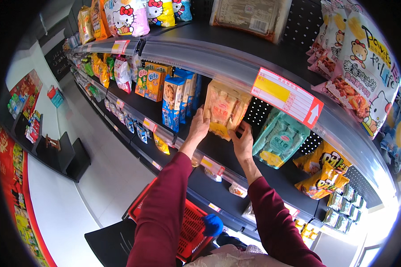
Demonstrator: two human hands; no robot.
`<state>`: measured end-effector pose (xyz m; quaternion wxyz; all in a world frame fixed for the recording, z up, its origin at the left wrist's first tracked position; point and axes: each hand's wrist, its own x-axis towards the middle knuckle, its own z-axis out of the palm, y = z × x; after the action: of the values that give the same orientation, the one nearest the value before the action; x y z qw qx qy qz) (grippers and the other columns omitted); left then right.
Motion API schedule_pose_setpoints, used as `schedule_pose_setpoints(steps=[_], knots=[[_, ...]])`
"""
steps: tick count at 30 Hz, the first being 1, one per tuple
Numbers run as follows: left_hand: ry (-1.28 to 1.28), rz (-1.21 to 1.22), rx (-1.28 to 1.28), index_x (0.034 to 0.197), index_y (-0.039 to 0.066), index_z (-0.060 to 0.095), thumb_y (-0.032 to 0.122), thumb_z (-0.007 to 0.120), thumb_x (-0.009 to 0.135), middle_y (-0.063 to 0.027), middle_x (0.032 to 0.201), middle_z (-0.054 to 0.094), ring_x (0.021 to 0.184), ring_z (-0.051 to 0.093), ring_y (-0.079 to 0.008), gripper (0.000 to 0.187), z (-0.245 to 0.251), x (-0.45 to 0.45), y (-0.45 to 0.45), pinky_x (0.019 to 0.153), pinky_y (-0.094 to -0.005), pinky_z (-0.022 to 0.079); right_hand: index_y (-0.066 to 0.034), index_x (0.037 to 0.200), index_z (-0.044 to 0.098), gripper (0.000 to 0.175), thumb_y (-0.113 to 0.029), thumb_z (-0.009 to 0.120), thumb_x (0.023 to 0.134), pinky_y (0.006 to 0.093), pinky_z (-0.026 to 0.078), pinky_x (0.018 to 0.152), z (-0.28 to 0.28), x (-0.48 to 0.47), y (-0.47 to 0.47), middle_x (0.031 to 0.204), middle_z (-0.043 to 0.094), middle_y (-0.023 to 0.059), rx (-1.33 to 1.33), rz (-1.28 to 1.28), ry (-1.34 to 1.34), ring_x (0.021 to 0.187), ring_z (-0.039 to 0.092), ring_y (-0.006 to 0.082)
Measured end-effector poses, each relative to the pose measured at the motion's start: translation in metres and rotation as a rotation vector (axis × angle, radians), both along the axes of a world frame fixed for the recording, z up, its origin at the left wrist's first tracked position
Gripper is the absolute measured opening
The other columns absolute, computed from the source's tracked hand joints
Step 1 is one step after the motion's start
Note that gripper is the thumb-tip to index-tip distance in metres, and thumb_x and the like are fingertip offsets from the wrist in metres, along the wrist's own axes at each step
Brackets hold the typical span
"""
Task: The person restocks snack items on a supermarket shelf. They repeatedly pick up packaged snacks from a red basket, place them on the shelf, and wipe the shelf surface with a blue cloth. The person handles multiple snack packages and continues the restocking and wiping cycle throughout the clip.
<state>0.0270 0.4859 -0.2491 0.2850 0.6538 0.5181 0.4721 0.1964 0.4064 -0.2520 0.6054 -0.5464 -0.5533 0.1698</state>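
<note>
Both hands reach onto a middle shelf of a store rack. Between them stands a peach-coloured pack of Swiss rolls (222, 108) with a clear front, upright and tilted slightly. My left hand (199, 125) lies along its left side, fingers partly behind the edge. My right hand (242, 140) holds its lower right corner, thumb at the front. Whether the pack's base touches the shelf cannot be made out. To its right is a similar teal pack of Swiss rolls (281, 140); to its left are blue biscuit boxes (173, 101).
A price tag (285, 96) hangs from the upper shelf's clear edge strip, above my right hand. Orange snack bags (322, 182) sit farther right. Below my arms is a red plastic shopping basket (190, 227) with a blue item (212, 224) at its edge. An aisle floor (110, 190) runs left.
</note>
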Motion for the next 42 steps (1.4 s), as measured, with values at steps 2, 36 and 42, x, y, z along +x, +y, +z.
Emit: schedule_pose_setpoints(steps=[2,36,42], knots=[[0.049,0.044,0.061,0.144,-0.001,0.04,0.005,0.052,0.095,-0.0252,0.14,0.051,0.129,0.049,-0.0402,0.051,-0.001,-0.002,-0.012,0.109,-0.0425,0.04,0.0042,0.126,0.051,0.05,-0.01,0.076,0.085,0.0357,0.056,0.083,0.01,-0.002,-0.012,0.114,0.06,0.0173,-0.086,-0.04,-0.006,0.098,0.066,0.0277],[0.714,1.292,-0.562,0.146,-0.002,0.037,0.024,0.06,0.097,-0.0278,0.141,0.049,0.131,0.048,-0.0414,0.061,-0.033,-0.309,-0.582,0.108,-0.0464,0.039,-0.0034,0.139,0.039,0.057,-0.036,0.058,0.096,0.0661,0.053,0.088,-0.374,0.044,-0.354,0.128,0.057,0.0239,-1.513,0.355,0.914,0.109,0.062,0.0424],[0.558,1.307,-0.734,0.111,-0.003,0.053,0.04,0.04,0.106,-0.0307,0.105,0.065,0.1,0.062,-0.0494,0.045,-0.039,-0.328,-0.589,0.086,-0.0525,0.049,-0.0034,0.135,0.042,0.053,-0.035,0.057,0.095,0.0643,0.053,0.089,-0.384,0.029,-0.361,0.125,0.058,0.0219,-1.547,0.326,0.895,0.109,0.061,0.0404]])
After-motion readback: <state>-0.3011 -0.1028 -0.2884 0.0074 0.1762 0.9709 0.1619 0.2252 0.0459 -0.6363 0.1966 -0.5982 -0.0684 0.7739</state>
